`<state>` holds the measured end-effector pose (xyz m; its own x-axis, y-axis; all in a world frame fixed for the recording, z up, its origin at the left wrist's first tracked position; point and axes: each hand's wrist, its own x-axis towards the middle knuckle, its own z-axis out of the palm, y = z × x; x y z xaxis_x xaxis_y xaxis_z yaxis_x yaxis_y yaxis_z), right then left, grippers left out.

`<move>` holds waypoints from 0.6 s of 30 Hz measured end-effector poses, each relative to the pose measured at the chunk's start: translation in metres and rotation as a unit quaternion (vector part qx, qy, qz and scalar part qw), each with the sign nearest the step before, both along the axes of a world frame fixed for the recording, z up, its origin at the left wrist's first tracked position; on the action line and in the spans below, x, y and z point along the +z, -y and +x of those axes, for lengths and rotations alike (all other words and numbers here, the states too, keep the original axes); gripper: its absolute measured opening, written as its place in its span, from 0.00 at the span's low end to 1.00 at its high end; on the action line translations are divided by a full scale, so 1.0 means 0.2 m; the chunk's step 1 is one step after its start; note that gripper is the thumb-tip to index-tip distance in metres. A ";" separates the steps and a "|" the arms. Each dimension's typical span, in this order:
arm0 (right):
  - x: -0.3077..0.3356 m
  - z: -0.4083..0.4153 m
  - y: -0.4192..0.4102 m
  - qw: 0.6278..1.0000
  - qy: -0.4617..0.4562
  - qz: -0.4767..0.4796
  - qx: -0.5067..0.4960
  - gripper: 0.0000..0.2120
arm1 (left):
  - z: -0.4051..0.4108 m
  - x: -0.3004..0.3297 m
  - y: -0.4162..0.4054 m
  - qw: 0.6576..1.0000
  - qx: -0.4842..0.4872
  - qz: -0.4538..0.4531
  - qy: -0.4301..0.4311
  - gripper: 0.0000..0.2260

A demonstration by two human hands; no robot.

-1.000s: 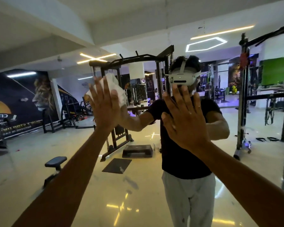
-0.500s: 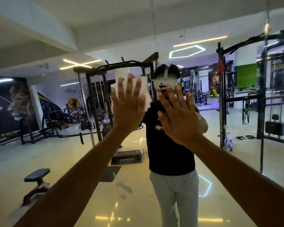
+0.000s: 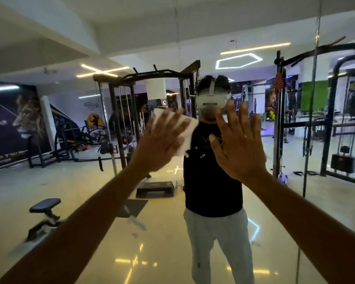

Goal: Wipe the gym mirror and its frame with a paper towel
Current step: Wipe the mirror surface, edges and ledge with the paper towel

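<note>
Flat under the left fingers (image 3: 168, 121) lies the paper towel (image 3: 188, 128).

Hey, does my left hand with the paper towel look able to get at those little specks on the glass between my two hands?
Probably yes. The left hand presses the paper towel flat on the mirror, and the specks sit just beside the towel's edge with nothing between them. The right hand lies further over.

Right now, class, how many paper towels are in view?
1: the paper towel sits under the left hand, pressed flat against the mirror. Others may be hidden.
</note>
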<state>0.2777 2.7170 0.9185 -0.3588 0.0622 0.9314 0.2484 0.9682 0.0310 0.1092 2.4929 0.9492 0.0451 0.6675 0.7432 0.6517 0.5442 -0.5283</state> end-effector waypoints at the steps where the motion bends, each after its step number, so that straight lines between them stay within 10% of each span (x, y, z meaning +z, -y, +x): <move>1: 0.00 0.02 -0.03 1.000 0.007 0.004 0.000 0.34 | -0.04 0.03 0.04 0.999 0.019 0.026 0.005 0.33; 5: -0.01 0.08 -0.14 0.999 0.015 0.032 -0.006 0.33 | 0.00 0.03 -0.03 0.913 0.040 0.361 0.183 0.29; 12: -0.06 0.15 -0.31 0.997 0.027 0.076 0.007 0.30 | 0.28 -0.38 -0.31 0.995 -0.006 0.058 0.078 0.28; 16: -0.07 0.16 -0.34 0.996 0.026 0.088 0.021 0.29 | 0.21 -0.27 -0.31 0.906 0.027 0.387 0.169 0.27; 18: -0.07 0.15 -0.34 0.994 0.035 0.097 0.020 0.30 | 0.35 -0.35 -0.52 0.890 0.033 0.409 0.199 0.28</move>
<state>0.3083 2.7860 0.9049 -0.4219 -0.1329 0.8969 0.1996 0.9513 0.2349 0.1799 2.5972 0.8795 -0.3493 -0.1139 0.9301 0.6503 0.6851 0.3281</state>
